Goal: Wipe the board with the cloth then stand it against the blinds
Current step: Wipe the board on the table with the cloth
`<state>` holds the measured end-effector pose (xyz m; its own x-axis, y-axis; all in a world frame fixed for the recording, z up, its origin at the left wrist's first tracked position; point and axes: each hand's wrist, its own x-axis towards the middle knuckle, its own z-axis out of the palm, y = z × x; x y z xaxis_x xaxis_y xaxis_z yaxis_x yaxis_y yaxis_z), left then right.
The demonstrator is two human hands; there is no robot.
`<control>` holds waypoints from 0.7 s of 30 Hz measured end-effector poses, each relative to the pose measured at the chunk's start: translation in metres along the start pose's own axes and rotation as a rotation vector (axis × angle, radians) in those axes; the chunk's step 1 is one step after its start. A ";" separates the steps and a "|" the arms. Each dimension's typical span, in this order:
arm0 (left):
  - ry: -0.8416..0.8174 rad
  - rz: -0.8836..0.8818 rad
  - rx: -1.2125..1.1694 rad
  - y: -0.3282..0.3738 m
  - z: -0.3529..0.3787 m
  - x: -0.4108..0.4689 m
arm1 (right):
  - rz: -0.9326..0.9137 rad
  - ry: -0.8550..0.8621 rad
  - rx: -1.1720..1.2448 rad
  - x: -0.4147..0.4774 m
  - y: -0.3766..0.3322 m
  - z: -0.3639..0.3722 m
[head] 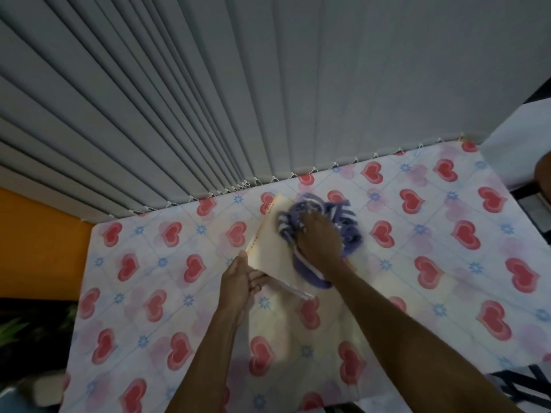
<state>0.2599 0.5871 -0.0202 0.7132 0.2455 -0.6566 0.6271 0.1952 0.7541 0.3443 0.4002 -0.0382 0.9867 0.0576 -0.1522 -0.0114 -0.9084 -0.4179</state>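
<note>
Heart-print tablecloth (447, 263) bears cream board (269, 248), left fingers (253, 281) gripping, right hand (319, 234) clutching purple cloth (310, 216).

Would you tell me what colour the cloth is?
The cloth is purple with white stripes, seen in the head view.

Pale cream board (269, 248), thin and rectangular, tilted with its near-left corner raised off the heart-patterned tabletop (417, 263); printed strip along the left edge. Purple-and-white striped cloth (310, 213), bunched, pressed onto the board's right half and spilling past its far-right edge. Grey vertical blinds (208, 99) hanging just beyond, apart from the board.
</note>
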 end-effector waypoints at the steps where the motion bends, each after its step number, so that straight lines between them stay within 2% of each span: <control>1: -0.001 -0.001 -0.008 0.000 0.001 -0.001 | 0.059 0.005 0.025 0.006 0.005 -0.003; 3: -0.004 0.004 -0.017 0.002 0.003 0.000 | 0.106 0.015 0.030 0.006 0.004 -0.007; 5: 0.005 0.015 -0.025 0.006 0.004 0.001 | 0.073 0.018 0.023 -0.011 -0.007 -0.005; 9: 0.063 0.020 -0.084 0.008 0.000 0.007 | -0.157 -0.028 0.027 -0.072 -0.034 0.011; 12: 0.058 0.047 -0.075 0.004 -0.003 0.003 | -0.259 0.004 0.012 -0.071 -0.032 0.008; 14: 0.033 0.074 -0.083 0.002 -0.002 -0.003 | -0.233 -0.020 -0.003 -0.047 -0.028 -0.001; 21: 0.018 0.086 -0.166 0.002 0.007 -0.014 | 0.069 -0.012 0.017 0.022 -0.005 -0.031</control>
<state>0.2532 0.5778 -0.0091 0.7554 0.2844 -0.5903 0.5025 0.3267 0.8005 0.3711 0.3936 -0.0119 0.9814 0.0001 -0.1918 -0.0822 -0.9032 -0.4212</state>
